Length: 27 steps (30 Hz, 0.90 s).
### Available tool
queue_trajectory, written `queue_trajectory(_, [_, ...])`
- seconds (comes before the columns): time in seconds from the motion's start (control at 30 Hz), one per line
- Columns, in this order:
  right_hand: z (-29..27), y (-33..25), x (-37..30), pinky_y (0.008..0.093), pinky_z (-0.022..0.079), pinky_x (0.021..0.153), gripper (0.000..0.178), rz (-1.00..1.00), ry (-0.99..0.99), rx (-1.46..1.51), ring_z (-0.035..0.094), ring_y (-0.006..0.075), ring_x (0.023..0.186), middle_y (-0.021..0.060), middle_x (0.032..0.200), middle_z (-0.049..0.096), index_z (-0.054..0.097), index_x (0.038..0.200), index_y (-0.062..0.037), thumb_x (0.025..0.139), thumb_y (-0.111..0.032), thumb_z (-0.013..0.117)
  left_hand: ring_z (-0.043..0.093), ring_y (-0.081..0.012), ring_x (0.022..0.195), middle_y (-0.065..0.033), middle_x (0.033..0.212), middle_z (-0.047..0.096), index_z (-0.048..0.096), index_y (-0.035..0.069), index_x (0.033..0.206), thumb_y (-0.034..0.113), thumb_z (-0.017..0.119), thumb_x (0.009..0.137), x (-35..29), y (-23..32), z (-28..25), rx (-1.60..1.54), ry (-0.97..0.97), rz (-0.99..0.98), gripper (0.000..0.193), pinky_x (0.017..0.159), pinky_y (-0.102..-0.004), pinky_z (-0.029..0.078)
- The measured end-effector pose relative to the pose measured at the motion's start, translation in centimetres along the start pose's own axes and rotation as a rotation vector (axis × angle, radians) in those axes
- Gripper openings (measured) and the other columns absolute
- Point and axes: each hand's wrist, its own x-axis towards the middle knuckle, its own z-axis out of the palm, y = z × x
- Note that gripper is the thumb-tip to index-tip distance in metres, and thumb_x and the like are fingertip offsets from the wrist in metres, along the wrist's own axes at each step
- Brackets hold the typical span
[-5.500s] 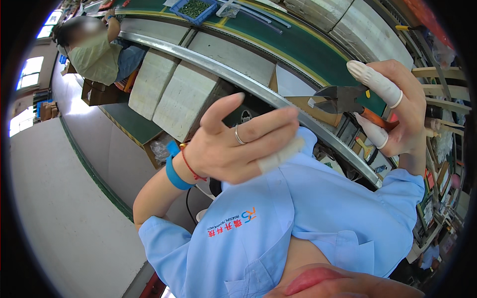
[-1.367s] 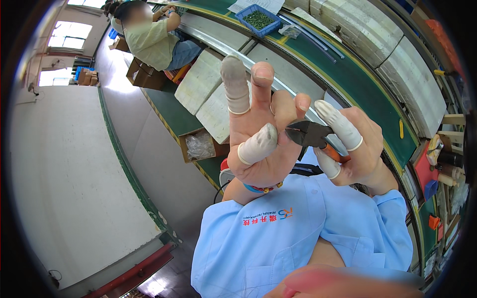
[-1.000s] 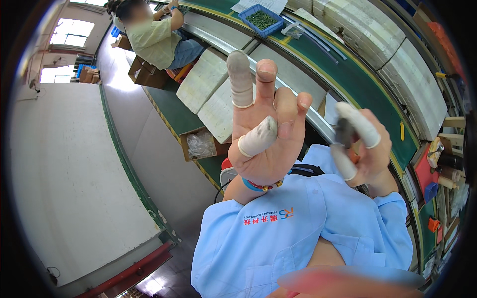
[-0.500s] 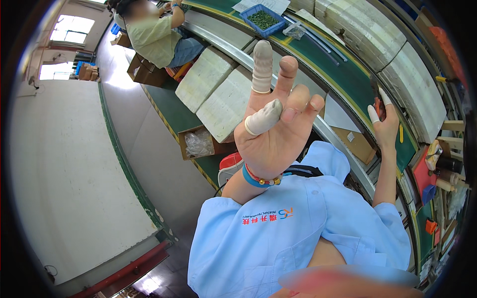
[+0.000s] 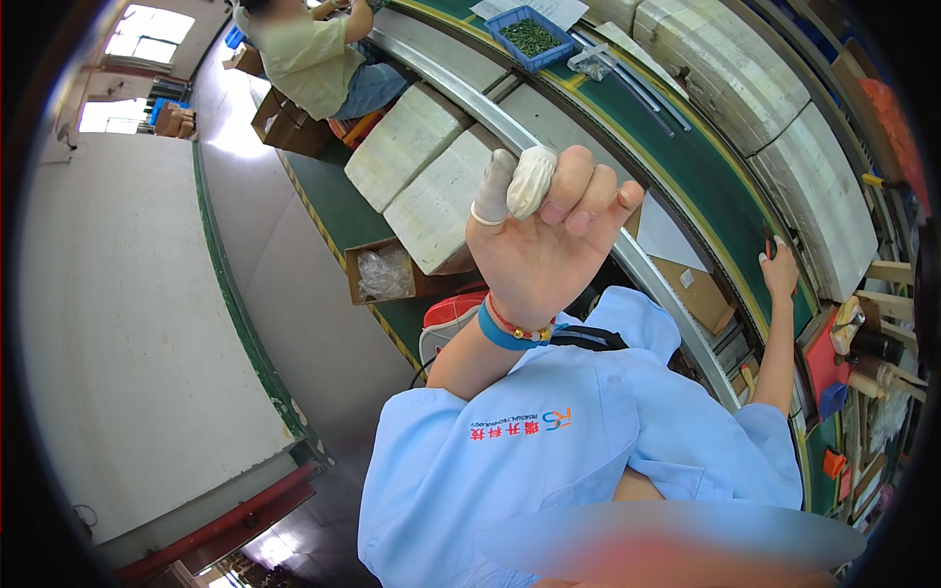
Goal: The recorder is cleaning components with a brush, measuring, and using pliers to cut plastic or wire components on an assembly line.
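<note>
My left hand point(image 5: 551, 240) is raised in the middle of the view, palm showing and fingers curled in. White finger cots cover its thumb and index finger, which lie side by side. Nothing shows in its palm. Farther right, my right hand point(image 5: 782, 274) is low over the green bench point(image 5: 720, 181). It grips red-handled pliers point(image 5: 770, 247), whose dark tip points away from me; the fingers partly cover the handles. A white finger cot shows on this hand too.
A blue tray point(image 5: 503, 41) of small green parts stands at the far side, with a clear plastic bag point(image 5: 590, 63) and metal rods point(image 5: 642, 90) beside it. White foam blocks point(image 5: 725, 64) line the bench. A person point(image 5: 309, 64) sits at the far left near a cardboard box point(image 5: 351, 284).
My left hand's fingers have curled in from spread, and the thumb now lies against the index finger. The right hand has moved slightly right and nearer, still gripping the pliers.
</note>
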Motion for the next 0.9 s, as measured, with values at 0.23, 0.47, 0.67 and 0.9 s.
queue_trajectory(0.23, [1.8, 3.5, 0.9, 0.0555, 0.037, 0.096, 0.058, 0.101, -0.087, -0.212, 0.045, 0.0292, 0.125, 0.0096, 0.134, 0.048, 0.047, 0.136, -0.0139, 0.084, -0.035, 0.065, 0.041, -0.0119, 0.076, 0.0029, 0.076, 0.038, 0.062, 0.012, 0.093, 0.037, 0.046, 0.095, -0.6, 0.2, -1.1, 0.101, 0.017, 0.007, 0.03, 0.095, -0.0375, 0.029])
queue_trajectory(0.47, [-5.8, -8.9, -1.5, 0.0311, 0.047, 0.082, 0.027, -0.288, 0.3, 0.599, 0.061, 0.0233, 0.093, 0.0107, 0.102, 0.064, 0.065, 0.111, -0.0079, 0.087, -0.021, 0.066, 0.045, -0.014, 0.083, -0.0052, 0.091, 0.051, 0.054, -0.003, 0.123, 0.02, 0.054, 0.09, -0.2, -0.6, -1.5, 0.866, 0.1, 0.157, 0.04, 0.085, -0.0284, 0.037])
queue_trajectory(0.67, [-18.7, -24.4, -11.6, 0.026, 0.047, 0.064, 0.015, -0.946, 0.26, 1.046, 0.061, 0.0163, 0.072, 0.0081, 0.08, 0.064, 0.066, 0.092, 0.0002, 0.078, -0.001, 0.07, 0.052, -0.0175, 0.1, -0.0103, 0.11, 0.056, 0.048, -0.004, 0.129, 0.007, 0.062, 0.083, 0.7, -1.9, -4.0, 1.241, 0.142, 0.237, 0.049, 0.093, -0.0316, 0.041])
queue_trajectory(0.9, [-20.5, -28.6, -14.1, 0.029, 0.043, 0.047, 0.023, -1.134, 0.411, 1.092, 0.058, 0.021, 0.053, 0.0088, 0.071, 0.063, 0.067, 0.088, -0.0036, 0.068, -0.007, 0.078, 0.05, -0.0175, 0.096, -0.0089, 0.106, 0.052, 0.049, -0.002, 0.127, 0.002, 0.059, 0.08, 0.9, -2.4, -3.9, 1.313, 0.146, 0.273, 0.049, 0.092, -0.0308, 0.04])
